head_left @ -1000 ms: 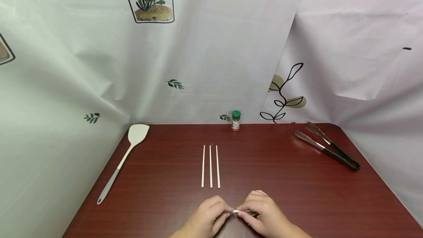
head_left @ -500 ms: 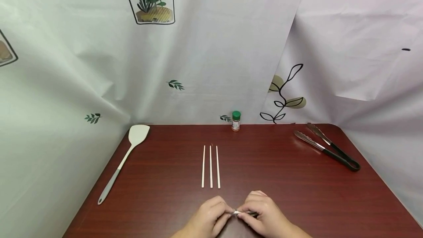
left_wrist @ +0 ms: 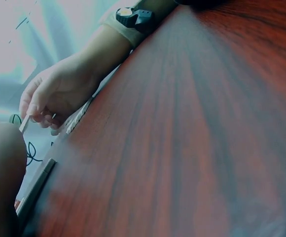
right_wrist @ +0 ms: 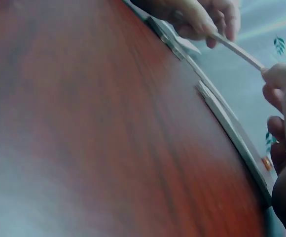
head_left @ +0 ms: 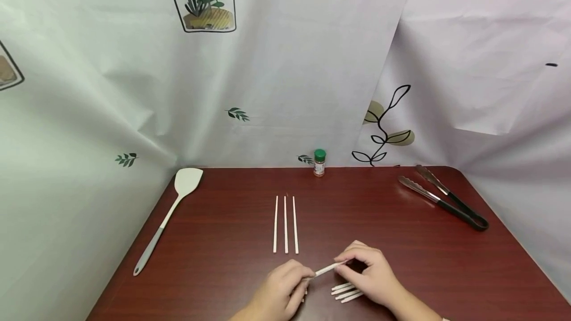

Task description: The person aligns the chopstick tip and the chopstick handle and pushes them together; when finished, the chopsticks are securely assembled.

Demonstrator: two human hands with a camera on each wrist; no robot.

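A white chopstick (head_left: pixel 328 268) slants between the two hands, raised off the table in both wrist views. My left hand (head_left: pixel 282 289) pinches its left part, fingers curled. At its other end, my right hand (head_left: pixel 373 272) has it between thumb and fingertips. Several more white chopsticks (head_left: pixel 344 293) lie on the table below the right hand, partly covered by it. Pale ends (head_left: pixel 305 295) peek out beside the left fingers. Farther forward, three white chopsticks (head_left: pixel 285 224) lie side by side, spaced apart and pointing away from me.
At the left lies a cream spatula (head_left: pixel 167 217) with a grey handle. A small green-capped spice jar (head_left: pixel 319 163) stands at the back edge. Black-handled metal tongs (head_left: pixel 446 199) lie spread at the right. A printed cloth (head_left: pixel 285 63) hangs behind the brown table (head_left: pixel 214 261).
My right hand has moved up and to the right, away from the left hand. More of the held chopstick shows between them, and several chopsticks on the table have come into sight.
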